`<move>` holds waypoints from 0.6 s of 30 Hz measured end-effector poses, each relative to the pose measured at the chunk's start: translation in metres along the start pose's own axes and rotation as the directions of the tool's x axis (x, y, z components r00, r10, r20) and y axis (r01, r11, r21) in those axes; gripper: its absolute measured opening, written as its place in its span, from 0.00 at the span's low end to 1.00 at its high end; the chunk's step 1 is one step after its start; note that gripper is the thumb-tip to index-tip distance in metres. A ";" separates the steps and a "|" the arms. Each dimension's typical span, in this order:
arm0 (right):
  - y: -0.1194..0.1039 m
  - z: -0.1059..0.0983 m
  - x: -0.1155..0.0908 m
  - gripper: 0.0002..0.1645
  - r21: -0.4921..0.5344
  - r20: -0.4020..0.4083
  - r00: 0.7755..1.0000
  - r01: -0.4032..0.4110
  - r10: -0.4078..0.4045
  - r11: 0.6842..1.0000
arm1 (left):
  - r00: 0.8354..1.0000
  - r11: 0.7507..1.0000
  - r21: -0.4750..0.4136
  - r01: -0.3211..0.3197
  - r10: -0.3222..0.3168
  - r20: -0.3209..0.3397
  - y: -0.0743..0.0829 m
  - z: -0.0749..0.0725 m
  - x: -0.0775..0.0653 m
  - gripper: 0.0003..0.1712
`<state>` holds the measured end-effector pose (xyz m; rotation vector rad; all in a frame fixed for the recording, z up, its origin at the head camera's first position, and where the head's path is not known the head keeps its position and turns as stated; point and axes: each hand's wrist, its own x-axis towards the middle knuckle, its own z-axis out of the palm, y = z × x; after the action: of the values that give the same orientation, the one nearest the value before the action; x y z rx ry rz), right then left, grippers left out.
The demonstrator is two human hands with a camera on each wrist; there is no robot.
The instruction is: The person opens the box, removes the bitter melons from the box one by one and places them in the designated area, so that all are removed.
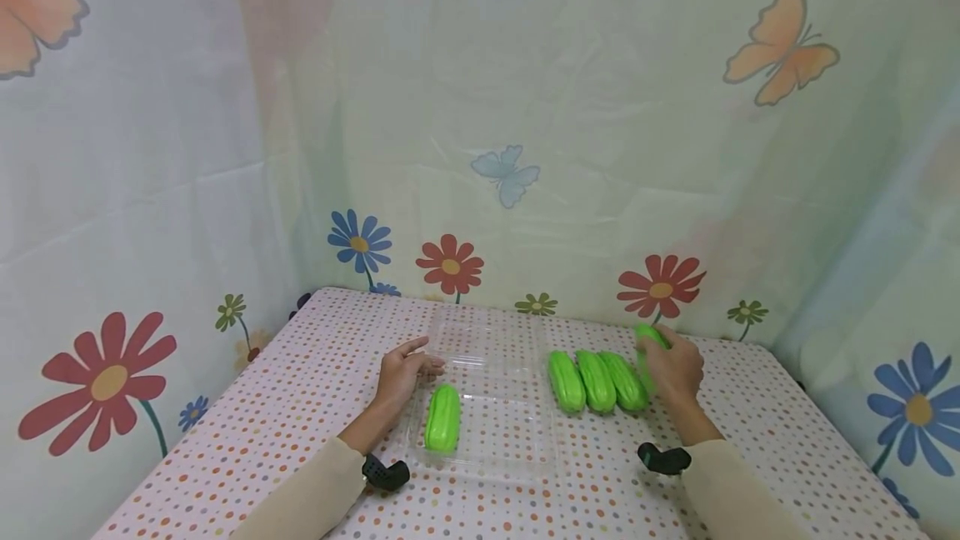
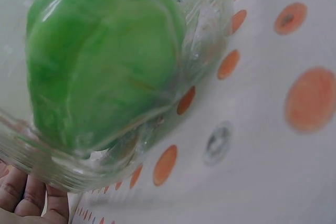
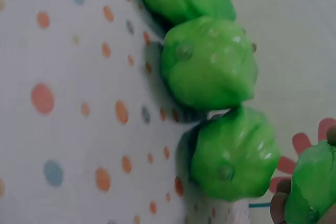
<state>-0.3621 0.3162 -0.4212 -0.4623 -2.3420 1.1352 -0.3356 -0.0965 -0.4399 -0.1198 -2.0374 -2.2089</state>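
Note:
My right hand (image 1: 677, 367) grips a green ribbed cucumber (image 1: 649, 335), its fingers partly covering it; in the right wrist view this cucumber (image 3: 314, 184) shows at the lower right edge. Just left of that hand, three more cucumbers (image 1: 597, 382) lie side by side on the table. An opened clear plastic box (image 1: 502, 467) stands before me, with one cucumber (image 1: 442, 419) lying at its left side. My left hand (image 1: 405, 371) is at the box's left edge, fingers loosely extended. In the left wrist view, its fingers (image 2: 32, 195) show right by the clear wall.
The box's transparent lid (image 1: 487, 338) lies folded back toward the rear of the table. A dotted cloth (image 1: 300, 407) covers the tabletop. Behind and at both sides hang curtains (image 1: 600, 148) printed with flowers and butterflies.

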 end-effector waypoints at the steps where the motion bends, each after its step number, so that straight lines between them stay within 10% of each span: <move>1: 0.002 0.000 0.002 0.34 -0.009 0.011 1.000 -0.010 0.010 1.000 | 1.000 1.000 0.000 -0.003 0.003 0.001 0.000 0.000 0.000 0.29; 18: 0.030 0.010 0.008 0.37 0.034 0.150 0.979 -0.145 0.139 0.989 | 1.000 1.000 -0.007 -0.001 0.001 -0.001 0.000 0.001 0.001 0.29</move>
<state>-0.3716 0.3313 -0.4481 -0.5543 -2.4360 1.3268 -0.3363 -0.0960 -0.4397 -0.1197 -2.0287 -2.2151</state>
